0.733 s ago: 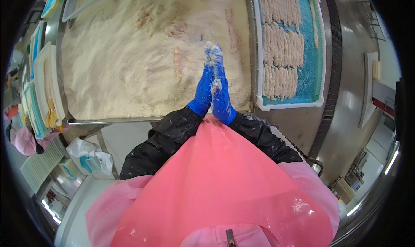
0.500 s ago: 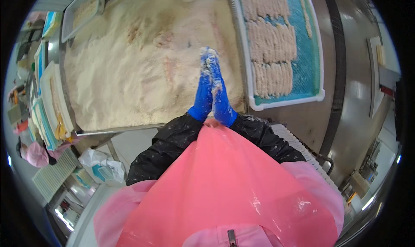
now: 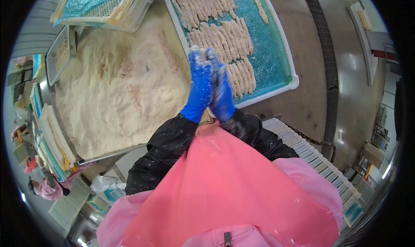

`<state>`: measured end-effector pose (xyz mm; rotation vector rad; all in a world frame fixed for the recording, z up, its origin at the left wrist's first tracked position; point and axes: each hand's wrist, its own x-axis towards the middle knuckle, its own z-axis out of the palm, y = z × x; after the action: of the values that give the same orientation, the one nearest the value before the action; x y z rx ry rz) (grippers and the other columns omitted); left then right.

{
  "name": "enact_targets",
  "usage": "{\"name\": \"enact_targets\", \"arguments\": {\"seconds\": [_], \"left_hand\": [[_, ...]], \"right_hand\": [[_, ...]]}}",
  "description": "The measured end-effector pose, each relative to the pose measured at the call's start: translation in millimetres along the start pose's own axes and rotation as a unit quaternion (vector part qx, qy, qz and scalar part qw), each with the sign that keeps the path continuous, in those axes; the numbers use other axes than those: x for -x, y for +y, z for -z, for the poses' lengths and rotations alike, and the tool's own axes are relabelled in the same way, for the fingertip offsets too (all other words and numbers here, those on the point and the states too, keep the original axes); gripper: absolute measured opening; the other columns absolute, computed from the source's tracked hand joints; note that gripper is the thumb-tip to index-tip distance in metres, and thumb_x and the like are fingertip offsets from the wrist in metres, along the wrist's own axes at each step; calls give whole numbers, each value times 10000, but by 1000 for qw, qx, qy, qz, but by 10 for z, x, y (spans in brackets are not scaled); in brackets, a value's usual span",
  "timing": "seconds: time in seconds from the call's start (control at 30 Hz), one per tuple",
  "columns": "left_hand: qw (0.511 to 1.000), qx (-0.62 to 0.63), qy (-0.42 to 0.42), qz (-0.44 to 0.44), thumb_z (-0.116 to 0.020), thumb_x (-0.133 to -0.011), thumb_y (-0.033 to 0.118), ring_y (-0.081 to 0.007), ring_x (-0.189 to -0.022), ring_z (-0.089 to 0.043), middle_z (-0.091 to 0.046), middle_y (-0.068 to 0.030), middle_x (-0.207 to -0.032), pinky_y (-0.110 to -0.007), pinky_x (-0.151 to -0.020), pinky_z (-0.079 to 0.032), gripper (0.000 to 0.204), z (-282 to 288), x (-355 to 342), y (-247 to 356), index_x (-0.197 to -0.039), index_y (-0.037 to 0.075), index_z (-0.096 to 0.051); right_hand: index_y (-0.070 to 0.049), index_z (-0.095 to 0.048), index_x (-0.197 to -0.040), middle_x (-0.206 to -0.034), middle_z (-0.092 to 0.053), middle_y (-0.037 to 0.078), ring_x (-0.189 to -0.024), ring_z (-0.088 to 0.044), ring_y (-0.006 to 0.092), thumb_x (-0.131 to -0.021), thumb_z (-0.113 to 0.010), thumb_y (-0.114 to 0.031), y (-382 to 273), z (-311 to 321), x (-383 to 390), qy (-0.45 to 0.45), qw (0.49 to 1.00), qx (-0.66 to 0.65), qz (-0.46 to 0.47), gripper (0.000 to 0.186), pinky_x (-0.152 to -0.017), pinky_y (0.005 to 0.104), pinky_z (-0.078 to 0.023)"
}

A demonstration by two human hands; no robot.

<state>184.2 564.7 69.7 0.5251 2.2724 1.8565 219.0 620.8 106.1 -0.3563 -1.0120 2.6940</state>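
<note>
Left hand (image 3: pixel 199 85) and right hand (image 3: pixel 221 91) meet palm to palm, fingers extended (blue gloves (image 3: pixel 196 102) dusted with powder (image 3: pixel 195 53)), near the tray (image 3: pixel 272 56).

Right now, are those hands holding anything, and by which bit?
Nothing that I can see: the left hand and right hand just face each other, palm to palm.

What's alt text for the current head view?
The left hand and right hand, in white-caked blue gloves, are held together, seemingly palm to palm, the right one blurred. Pale powder spreads to their left; to their right, pale strips lie in rows in a blue-lined white tray. A pink apron fills the foreground.
</note>
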Motion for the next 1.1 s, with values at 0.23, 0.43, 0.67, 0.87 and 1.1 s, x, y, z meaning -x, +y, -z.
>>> {"name": "enact_targets", "arguments": {"seconds": [0.23, 0.43, 0.67, 0.87, 1.1], "left_hand": [[923, 351, 60, 144, -367, -1018, 248, -205, -1422, -146, -119, -96, -1555, -331, -1160, -124, 573, 149, 232, 153, -1494, 59, -111], [961, 206, 123, 139, -349, -1017, 271, -204, -1436, -130, -108, -73, -1566, -376, -1162, -89, 579, 535, 521, 43, -1504, 92, -90], [986, -9, 81, 146, -346, -1007, 163, -225, -1433, -134, -125, -105, -1560, -349, -1153, -121, 554, 751, 834, -132, -1493, 32, -114], [966, 130, 136, 178, -345, -1015, 222, -212, -1434, -136, -125, -93, -1561, -338, -1159, -117, 551, 913, 1072, -246, -1493, 49, -133], [950, 151, 185, 198, -400, -969, 55, -213, -1395, -255, -255, -123, -1518, -330, -1131, -194, 535, 1282, 1507, -669, -1469, 13, -214]], "right_hand": [[-63, -244, -1467, -1518, -283, 50, -1381, -282, 155, -1027, -269, -240, -1109, 1079, -412, -35, 151, 961, 228, 476, -1137, 361, -170], [-118, -246, -1477, -1516, -291, 12, -1377, -291, 120, -1012, -342, -257, -1279, 1676, -474, -16, 345, 934, 94, 495, -1122, 424, -201], [-61, -337, -1433, -1493, -325, 102, -1385, -289, 214, -1016, -288, -412, -1162, 1971, -1499, -45, 955, 273, 110, 547, -1146, 384, -175], [-28, -183, -1478, -1529, -233, 110, -1401, -237, 229, -1022, -235, -425, -949, 2016, -1680, -75, 951, 297, 45, 607, -1164, 350, -106], [-15, -329, -1412, -1392, -414, 122, -1273, -399, 219, -1015, -343, -307, -738, 1336, -1014, -65, 915, 394, 61, 492, -1088, 340, -272]]}}
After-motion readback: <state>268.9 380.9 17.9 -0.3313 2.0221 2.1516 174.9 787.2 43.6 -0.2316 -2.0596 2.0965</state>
